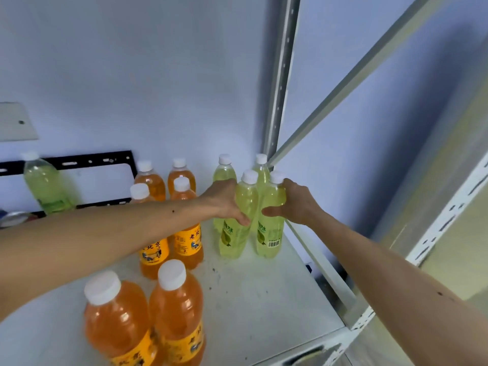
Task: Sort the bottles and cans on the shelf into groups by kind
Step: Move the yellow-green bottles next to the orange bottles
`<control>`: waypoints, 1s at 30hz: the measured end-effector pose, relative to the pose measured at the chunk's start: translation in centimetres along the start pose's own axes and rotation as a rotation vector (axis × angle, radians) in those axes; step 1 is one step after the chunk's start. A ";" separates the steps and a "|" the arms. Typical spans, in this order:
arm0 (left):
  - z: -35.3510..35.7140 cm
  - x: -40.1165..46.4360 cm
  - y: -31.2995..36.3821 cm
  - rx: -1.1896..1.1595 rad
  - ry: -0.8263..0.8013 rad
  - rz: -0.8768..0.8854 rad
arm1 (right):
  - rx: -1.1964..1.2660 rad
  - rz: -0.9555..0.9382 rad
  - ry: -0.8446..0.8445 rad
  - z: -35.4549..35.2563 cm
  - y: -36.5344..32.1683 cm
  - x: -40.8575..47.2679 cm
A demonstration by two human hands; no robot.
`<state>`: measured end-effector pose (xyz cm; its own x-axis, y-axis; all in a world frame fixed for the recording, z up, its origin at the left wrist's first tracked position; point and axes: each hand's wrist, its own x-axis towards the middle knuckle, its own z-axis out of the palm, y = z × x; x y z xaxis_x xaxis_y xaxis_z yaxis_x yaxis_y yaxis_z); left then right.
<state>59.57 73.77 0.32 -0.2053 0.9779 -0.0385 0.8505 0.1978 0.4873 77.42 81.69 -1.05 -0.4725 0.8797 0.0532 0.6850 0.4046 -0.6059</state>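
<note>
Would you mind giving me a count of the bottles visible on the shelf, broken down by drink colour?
Orange bottles: 6
Yellow-green bottles: 4, in the back right corner, the front two gripped by the left hand and the right hand
Green bottle: 1, apart at the far left
Total: 11 bottles

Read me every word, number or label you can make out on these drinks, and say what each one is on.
"老北": label of the orange bottle behind the left forearm.
"北京": label of the orange bottle beside it.
"汽水": labels of the two front yellow-green bottles.
Barcode digits, front orange labels, far green bottle: too blurred.
</note>
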 end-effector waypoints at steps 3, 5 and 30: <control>0.5 0.4 -0.2 0.013 0.015 -0.029 | 0.012 -0.011 -0.008 0.2 0.4 0.2; 0.7 0.5 -0.3 0.025 0.023 -0.056 | 0.015 -0.017 -0.012 0.3 0.6 0.4; -4.2 0.1 1.6 0.209 -0.031 -0.065 | -0.159 -0.038 -0.086 -3.3 -3.0 0.5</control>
<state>58.89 73.89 4.82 -0.2509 0.9636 -0.0920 0.9185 0.2670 0.2916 76.96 81.79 3.42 -0.5408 0.8412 0.0010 0.7419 0.4775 -0.4708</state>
